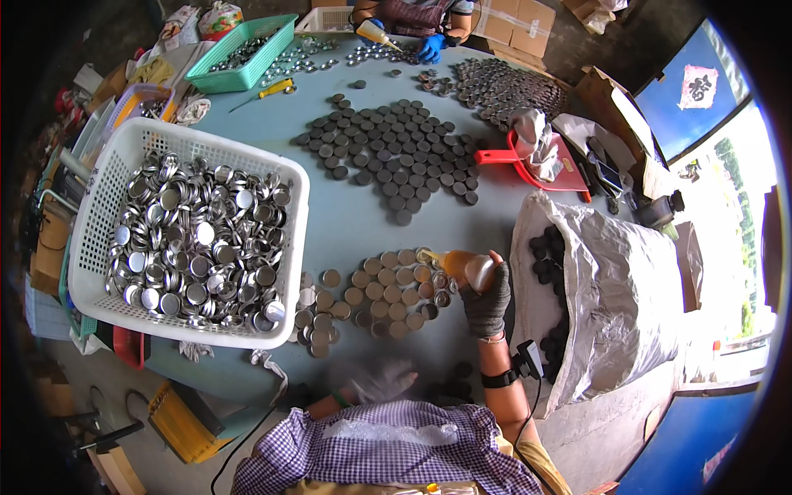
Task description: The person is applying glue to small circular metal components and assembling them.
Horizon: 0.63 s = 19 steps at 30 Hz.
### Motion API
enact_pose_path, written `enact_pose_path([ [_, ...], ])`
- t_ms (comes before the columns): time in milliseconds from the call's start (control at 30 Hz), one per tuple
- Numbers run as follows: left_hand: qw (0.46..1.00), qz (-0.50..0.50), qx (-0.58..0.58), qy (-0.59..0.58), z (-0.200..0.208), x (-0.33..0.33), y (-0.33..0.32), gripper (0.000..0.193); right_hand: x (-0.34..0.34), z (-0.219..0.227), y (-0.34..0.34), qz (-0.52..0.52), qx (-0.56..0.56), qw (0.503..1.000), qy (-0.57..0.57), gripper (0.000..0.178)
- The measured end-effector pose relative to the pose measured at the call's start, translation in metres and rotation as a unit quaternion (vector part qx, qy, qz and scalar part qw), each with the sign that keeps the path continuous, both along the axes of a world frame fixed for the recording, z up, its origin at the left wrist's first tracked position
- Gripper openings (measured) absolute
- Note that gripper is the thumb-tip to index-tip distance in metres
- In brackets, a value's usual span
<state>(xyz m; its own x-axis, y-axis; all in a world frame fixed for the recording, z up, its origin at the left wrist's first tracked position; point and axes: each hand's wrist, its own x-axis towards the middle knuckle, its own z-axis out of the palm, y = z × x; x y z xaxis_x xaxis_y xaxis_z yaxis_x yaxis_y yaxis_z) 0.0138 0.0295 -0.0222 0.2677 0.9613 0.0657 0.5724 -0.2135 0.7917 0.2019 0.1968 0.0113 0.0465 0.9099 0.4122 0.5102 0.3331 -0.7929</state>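
My right hand point(487, 307), in a dark grey glove with bare fingertips, grips a squeeze bottle point(462, 266) of amber liquid. Its thin nozzle points left, over the right edge of a patch of round metal caps point(381, 290) spread on the blue-grey table point(330, 235). Some caps at that edge look shinier or amber inside. Near the table's front edge, my left hand point(381, 384) is smeared by motion, so its fingers cannot be made out. A few dark discs point(452, 386) lie just right of it, partly in shadow.
A white basket point(188, 330) heaped with shiny caps stands at left. Dark discs point(392, 153) cover the table's middle. On the right are a white sack point(619, 289) of black pieces and a red dustpan point(561, 177). Across the table, a co-worker's blue-gloved hand point(431, 49) handles small parts.
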Motion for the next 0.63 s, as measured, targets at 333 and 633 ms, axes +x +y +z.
enact_pose_path([
  [333, 0.999, 0.007, -0.042, -0.031, -0.006, 0.002, -0.004, 0.026, 0.009, 0.010, -0.033, -0.009, -0.047, 0.999, 0.017, 0.070],
  [633, 1.000, -0.020, -0.010, -0.016, -0.005, -0.001, 0.000, 0.027, 0.010, -0.006, -0.029, 0.007, -0.011, 1.000, 0.004, 0.069],
])
